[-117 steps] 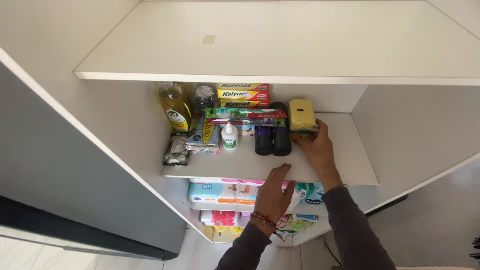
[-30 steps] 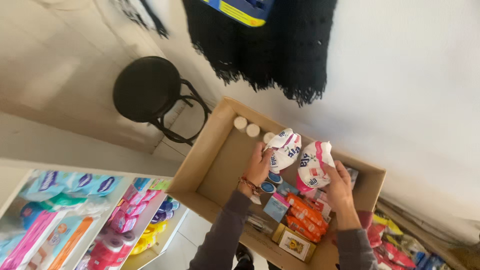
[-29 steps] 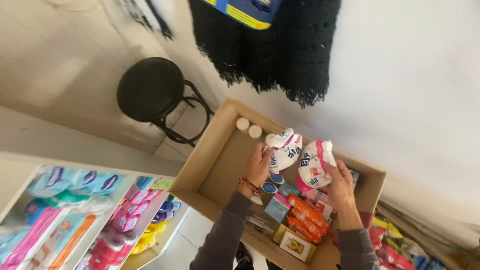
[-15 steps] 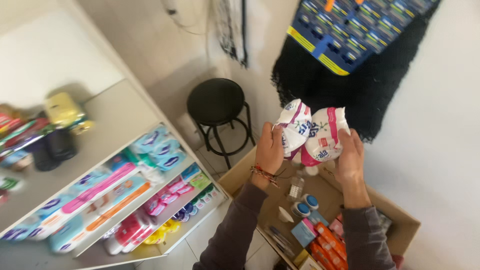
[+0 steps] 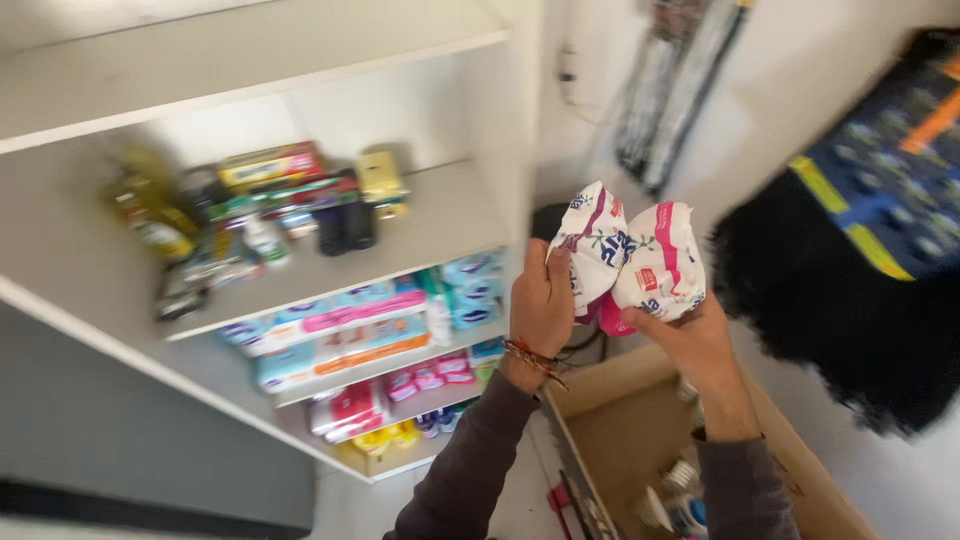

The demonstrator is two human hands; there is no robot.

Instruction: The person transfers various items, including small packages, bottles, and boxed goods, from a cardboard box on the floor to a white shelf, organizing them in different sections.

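Hands meet right of centre: the left hand (image 5: 543,300) grips one white-and-pink soft pack (image 5: 590,245), the right hand (image 5: 690,345) cups a second pack (image 5: 660,265) from below, the two packs touching. Beneath them an open cardboard box (image 5: 620,420) holds small items. At left, white shelves (image 5: 420,225) carry bottles, cartons and pastel packets; a dark fringed cloth (image 5: 830,300) hangs at right

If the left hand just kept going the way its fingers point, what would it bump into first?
The left hand already grips a white-and-pink packet; beyond that, probably the blurred wall beside the shelf unit, though depth is unclear.
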